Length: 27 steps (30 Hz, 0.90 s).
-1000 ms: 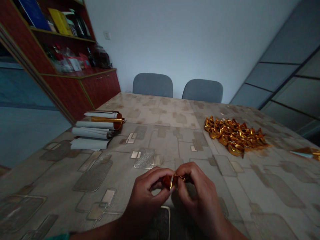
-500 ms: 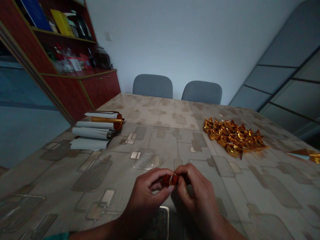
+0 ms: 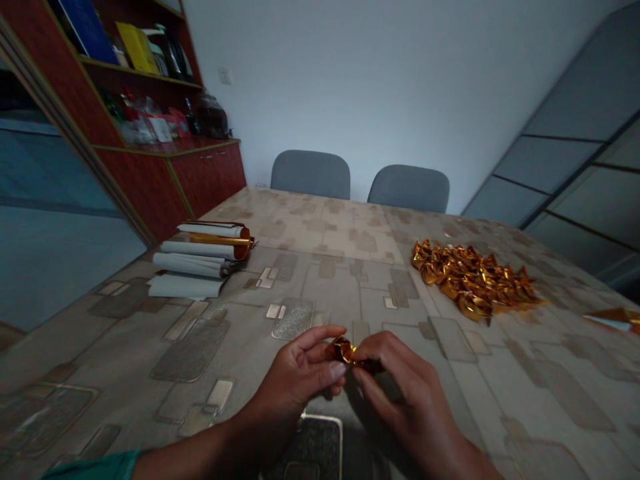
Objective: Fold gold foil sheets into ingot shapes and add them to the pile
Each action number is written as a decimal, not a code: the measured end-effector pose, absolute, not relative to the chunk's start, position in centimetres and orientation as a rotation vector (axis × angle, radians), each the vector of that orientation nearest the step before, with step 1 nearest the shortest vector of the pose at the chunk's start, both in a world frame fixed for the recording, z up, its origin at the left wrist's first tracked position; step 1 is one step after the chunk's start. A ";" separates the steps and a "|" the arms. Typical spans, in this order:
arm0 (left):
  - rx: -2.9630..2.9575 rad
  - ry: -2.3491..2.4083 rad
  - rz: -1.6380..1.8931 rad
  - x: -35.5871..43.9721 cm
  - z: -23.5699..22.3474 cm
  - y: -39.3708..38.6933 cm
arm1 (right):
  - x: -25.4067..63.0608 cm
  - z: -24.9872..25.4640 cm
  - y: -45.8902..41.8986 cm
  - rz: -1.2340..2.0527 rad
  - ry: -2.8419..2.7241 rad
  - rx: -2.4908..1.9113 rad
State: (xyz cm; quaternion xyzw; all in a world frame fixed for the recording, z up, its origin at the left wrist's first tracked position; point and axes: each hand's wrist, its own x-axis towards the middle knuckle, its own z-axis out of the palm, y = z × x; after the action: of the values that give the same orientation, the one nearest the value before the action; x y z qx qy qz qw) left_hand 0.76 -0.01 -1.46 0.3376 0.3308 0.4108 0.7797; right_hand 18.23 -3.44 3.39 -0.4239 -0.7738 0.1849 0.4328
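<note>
In the head view, the foil piece [image 3: 343, 351], crumpled gold, sits between both hands above the table [image 3: 310, 287]; the left hand [image 3: 297, 375] is just left of it, its fingers [image 3: 320, 340] curled and pinching the near side; the right hand [image 3: 405, 393] is just right of it, its fingers [image 3: 373, 350] bent and grasping the other end; the piece looks only partly folded, though the fingers hide part of it; well off to its right lies a heap [image 3: 473, 283] of folded gold pieces, seemingly the work done; well off to its left lie white-backed foil rolls [image 3: 200, 257], seemingly the stock left; a loose sheet [image 3: 615, 319] lies farther right.
</note>
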 end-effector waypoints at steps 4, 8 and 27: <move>0.660 0.660 0.882 0.8 -1.4 -0.1 | 18.3 3.4 -3.8 0.479 -1.963 -1.015; 0.700 0.598 0.849 0.8 -1.1 0.0 | 18.5 3.9 -4.1 0.524 -1.904 -1.062; 1.019 0.738 0.900 0.4 -0.3 -0.6 | 17.8 3.4 -3.9 0.433 -1.772 -1.296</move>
State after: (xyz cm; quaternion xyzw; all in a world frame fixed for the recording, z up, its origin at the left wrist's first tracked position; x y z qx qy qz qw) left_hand 0.38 -0.61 -0.33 0.4601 0.3335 0.4065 0.7154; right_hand 17.82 -3.86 3.42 -0.5211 -0.7124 0.1742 0.4367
